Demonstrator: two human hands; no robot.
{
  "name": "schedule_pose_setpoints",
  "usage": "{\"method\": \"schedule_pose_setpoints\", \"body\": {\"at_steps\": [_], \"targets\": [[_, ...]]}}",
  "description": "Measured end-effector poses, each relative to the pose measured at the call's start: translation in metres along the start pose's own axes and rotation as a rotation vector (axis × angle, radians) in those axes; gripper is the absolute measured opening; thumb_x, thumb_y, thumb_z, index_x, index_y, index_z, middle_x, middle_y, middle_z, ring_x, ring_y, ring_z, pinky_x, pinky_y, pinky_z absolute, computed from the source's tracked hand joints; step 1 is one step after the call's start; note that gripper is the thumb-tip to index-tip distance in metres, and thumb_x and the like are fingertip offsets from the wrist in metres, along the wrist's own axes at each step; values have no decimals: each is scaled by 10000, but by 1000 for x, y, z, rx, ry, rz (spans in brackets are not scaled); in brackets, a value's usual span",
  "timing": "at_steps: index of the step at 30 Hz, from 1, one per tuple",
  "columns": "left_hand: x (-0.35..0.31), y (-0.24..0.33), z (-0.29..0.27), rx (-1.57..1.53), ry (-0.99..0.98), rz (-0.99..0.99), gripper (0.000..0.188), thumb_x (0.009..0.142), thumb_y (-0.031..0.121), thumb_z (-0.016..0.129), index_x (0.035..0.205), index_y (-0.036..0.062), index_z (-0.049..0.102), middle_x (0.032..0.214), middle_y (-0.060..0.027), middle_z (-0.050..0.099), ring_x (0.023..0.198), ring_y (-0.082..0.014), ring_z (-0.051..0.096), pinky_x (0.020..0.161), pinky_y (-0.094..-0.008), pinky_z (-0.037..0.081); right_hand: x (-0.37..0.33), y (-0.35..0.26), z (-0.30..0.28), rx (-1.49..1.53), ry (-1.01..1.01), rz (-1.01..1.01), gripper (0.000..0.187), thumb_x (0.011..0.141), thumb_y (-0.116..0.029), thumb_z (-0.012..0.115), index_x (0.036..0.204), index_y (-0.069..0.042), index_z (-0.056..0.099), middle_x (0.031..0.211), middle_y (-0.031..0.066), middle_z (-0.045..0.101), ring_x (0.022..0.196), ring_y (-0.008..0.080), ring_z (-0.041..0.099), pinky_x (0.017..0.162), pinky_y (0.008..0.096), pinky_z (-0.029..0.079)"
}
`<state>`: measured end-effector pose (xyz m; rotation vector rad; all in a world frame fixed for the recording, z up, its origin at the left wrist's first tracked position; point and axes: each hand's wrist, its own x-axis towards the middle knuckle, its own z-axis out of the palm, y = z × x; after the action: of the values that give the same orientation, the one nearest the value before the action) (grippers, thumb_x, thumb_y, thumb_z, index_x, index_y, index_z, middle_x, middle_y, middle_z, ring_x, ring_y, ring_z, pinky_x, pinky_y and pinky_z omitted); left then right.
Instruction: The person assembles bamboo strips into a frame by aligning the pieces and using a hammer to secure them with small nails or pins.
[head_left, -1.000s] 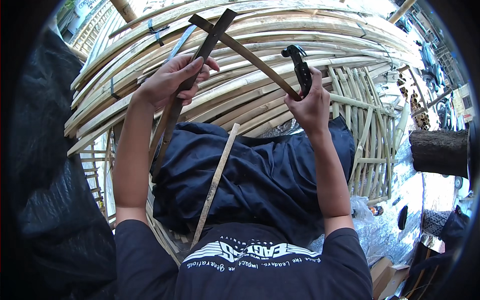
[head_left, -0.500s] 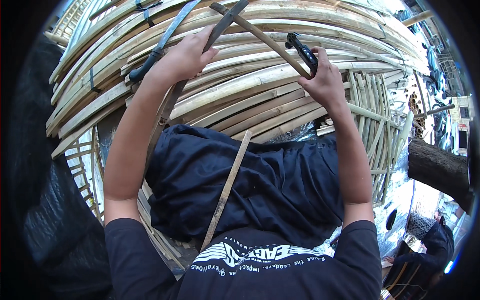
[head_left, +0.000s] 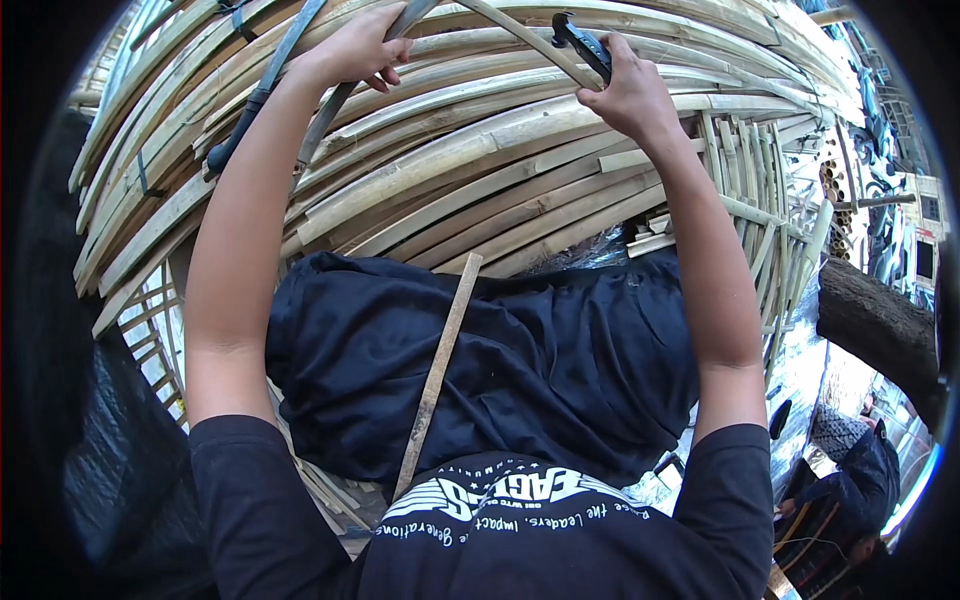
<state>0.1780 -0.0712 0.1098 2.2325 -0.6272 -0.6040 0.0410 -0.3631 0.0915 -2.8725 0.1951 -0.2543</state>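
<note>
My left hand (head_left: 358, 48) is at the far left of centre, its fingers curled around a dark flat strip (head_left: 325, 125) that slants over the bamboo. In my right hand (head_left: 637, 88) is a black tool with a hooked end (head_left: 580, 45); its exact kind I cannot make out. Against the same hand's thumb lies the near end of a thin bamboo stick (head_left: 530, 40), whose far end runs out of the picture. Left of my left wrist rests a long blade with a dark handle (head_left: 240, 128). A narrow wooden strip (head_left: 440, 365) leans across my lap.
Split bamboo poles (head_left: 430, 180) lie stacked ahead of me. A bamboo lattice (head_left: 745, 190) stands to the right, beside a dark log (head_left: 870, 315). Black sheeting (head_left: 110, 440) hangs at the left. Another person (head_left: 850, 480) is at the lower right.
Both hands have moved farther up in the picture, with the dark strip, the stick and the black tool. The crossing of strip and stick has left the view.
</note>
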Motion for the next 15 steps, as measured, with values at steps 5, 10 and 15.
{"method": "schedule_pose_setpoints", "body": {"at_steps": [5,10,15], "targets": [[-19,34,0,73,66,-272,473,959,84,572,1416,69,450,1108,-143,654,1036,-256,657,912,-351,544,-29,-4,-8,123,45,53,660,796,-427,800,1254,-38,528,898,205,718,840,338,722,783,418,552],[4,-47,-14,669,355,102,545,954,194,626,1446,97,410,1202,-171,647,1059,-313,666,918,-462,559,-98,-3,-46,343,160,198,594,816,-374,798,1232,-38,539,738,131,712,699,240,720,687,325,533],[6,-72,7,878,506,-50,628,934,401,646,1421,61,440,1379,-197,544,1219,-421,556,1003,-508,476,-163,63,-24,483,384,309,482,838,-340,814,1137,-31,595,751,50,675,648,97,623,608,256,467]]}}
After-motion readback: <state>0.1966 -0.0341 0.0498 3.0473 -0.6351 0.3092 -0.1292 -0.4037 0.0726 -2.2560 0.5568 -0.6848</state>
